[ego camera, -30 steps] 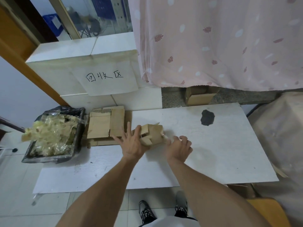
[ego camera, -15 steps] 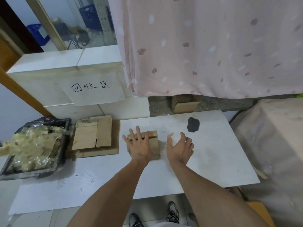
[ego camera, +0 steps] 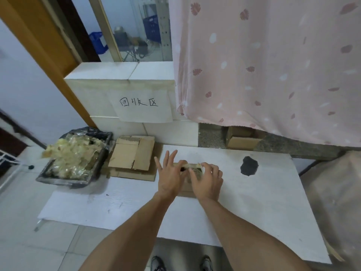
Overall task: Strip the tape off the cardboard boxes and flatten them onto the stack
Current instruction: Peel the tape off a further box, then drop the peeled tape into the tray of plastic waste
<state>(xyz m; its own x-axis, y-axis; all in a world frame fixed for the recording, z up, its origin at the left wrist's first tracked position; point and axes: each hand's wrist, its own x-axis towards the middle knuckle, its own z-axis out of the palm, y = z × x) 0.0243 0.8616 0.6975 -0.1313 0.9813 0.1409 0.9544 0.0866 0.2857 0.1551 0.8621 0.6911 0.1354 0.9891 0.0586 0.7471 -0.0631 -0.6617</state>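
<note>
A small flattened cardboard box [ego camera: 187, 187] lies on the white table [ego camera: 254, 202], mostly covered by both hands. My left hand [ego camera: 170, 176] presses flat on its left part, fingers spread. My right hand [ego camera: 207, 179] is curled over its right part, fingertips pinching a pale strip of tape [ego camera: 193, 165] at the box's far edge. The stack of flattened cardboard [ego camera: 132, 157] lies to the left of the box, against the white block wall.
A black bin [ego camera: 64, 179] heaped with crumpled clear tape sits left of the stack. A dark patch [ego camera: 249, 165] marks the table to the right. Another cardboard box [ego camera: 242, 139] stands under the pink curtain [ego camera: 273, 65]. A covered bulky object [ego camera: 338, 202] flanks the table's right side.
The box went from half upright to flat under my left hand. My right hand moved from the bare table onto the box and took hold of the tape.
</note>
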